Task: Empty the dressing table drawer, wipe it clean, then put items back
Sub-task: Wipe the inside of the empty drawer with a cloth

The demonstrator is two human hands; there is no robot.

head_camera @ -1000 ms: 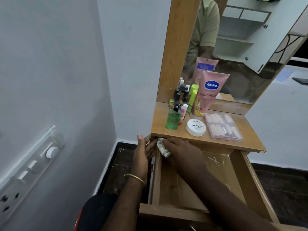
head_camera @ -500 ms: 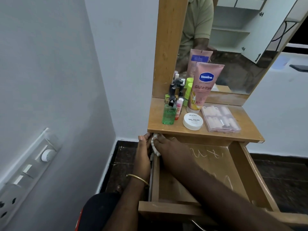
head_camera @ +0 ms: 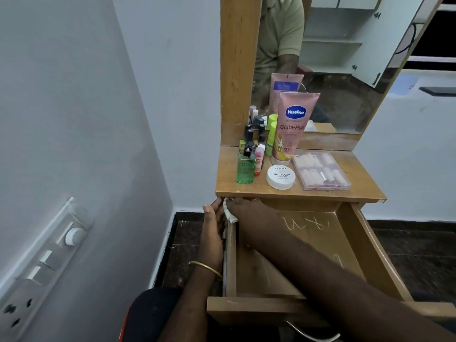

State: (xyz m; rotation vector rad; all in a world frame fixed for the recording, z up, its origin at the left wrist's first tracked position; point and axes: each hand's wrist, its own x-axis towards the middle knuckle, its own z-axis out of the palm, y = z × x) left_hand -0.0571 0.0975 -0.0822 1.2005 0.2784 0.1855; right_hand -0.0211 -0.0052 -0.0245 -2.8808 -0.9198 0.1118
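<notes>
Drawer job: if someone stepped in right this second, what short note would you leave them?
Right hand: grip on the white cloth, at the drawer's far left corner under the tabletop.
Left hand: flat against the drawer's left side, outside.
Done: drawer emptied; green bottle, Vaseline tube, nail polish remover tub and clear case stand on top.
Left: finish wiping, then put everything back.

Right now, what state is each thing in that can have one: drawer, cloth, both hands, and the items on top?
drawer: pulled open, emptied
white cloth: bunched, pressed at the drawer's back left corner
right hand: grips the cloth
left hand: fingers straight, resting against the drawer's left side
Vaseline tube: upright on its cap
nail polish remover tub: lid on
green bottle: upright, capped
</notes>
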